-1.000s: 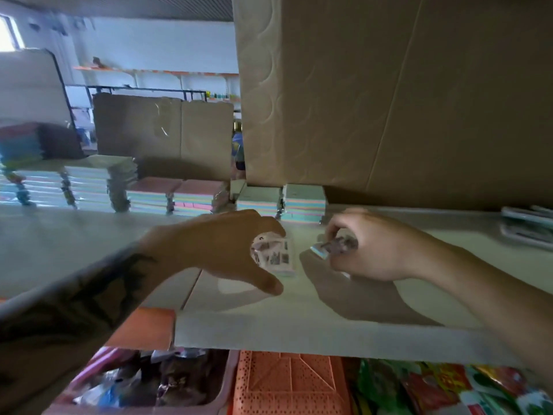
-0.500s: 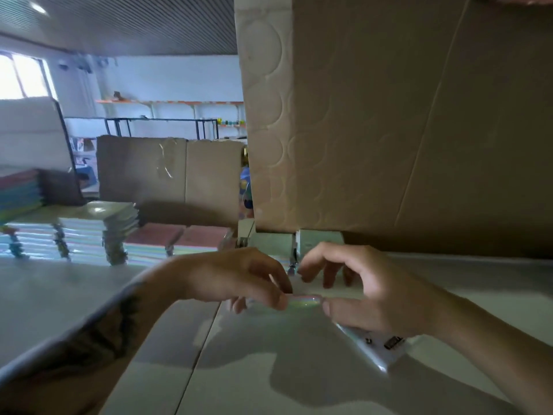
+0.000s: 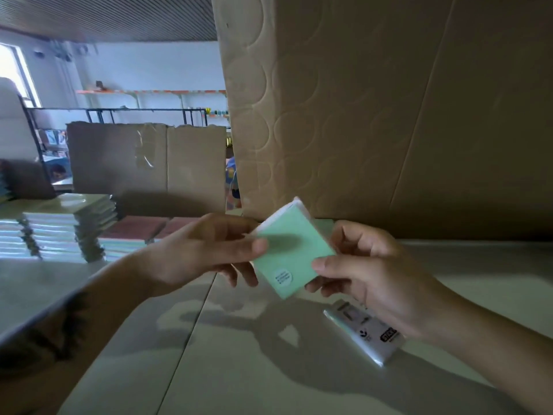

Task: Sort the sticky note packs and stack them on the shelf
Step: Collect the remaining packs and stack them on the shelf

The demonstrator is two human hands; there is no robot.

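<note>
Now, change: half a second ago both hands were low at the shelf surface with only a thin green edge showing between the fingertips; the green pack [image 3: 289, 253] has since come up off the shelf [image 3: 209, 369] and turned its broad face to the camera; a second back each hand held a small printed pack of its own
Meaning for the task: probably the pack is being looked over for colour before it joins a pile; sorting is under way, stacking of this one not yet done
Left hand [image 3: 206, 253]: reaches in from the left with the thumb laid flat across the upper left of the green face and the fingers curled beneath; it grips the pack's left edge
Right hand [image 3: 371, 274]: comes in from the right with the thumb pressed on the lower right edge and the fingers curled behind; it pinches that side
Pack position: held in the air between both hands, tilted, a round sticker near its lower corner; above the shelf, in front of the cardboard box [image 3: 389, 115]
Other pack: a printed pack [image 3: 363, 332] lies flat on the shelf under the right wrist, untouched
Existing stacks: piles of packs [image 3: 68, 229] stand well apart at far left, likely where this one is headed
</note>
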